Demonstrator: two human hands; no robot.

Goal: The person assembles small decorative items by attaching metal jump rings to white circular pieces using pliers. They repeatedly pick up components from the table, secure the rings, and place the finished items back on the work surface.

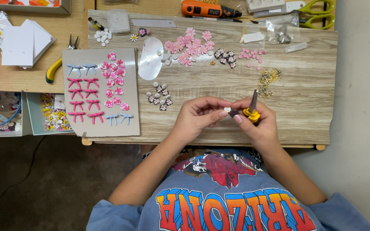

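My left hand (198,114) pinches a tiny white piece (227,109) between thumb and fingertips above the near edge of the wooden board (305,107). My right hand (258,119) grips small pliers with yellow handles (252,112), their metal jaws pointing up and away. Both hands meet at the small piece. A cluster of small dark flower charms (159,96) lies just left of my left hand. A heap of small gold metal findings (267,79) lies beyond my right hand.
A grey card (131,119) at the left holds pink and blue bows and pink flowers. Pink flower pieces (191,45) spread across the board's far side. An orange tool (208,9), green scissors (317,15), yellow-handled pliers (56,64) and bead trays (54,113) lie around.
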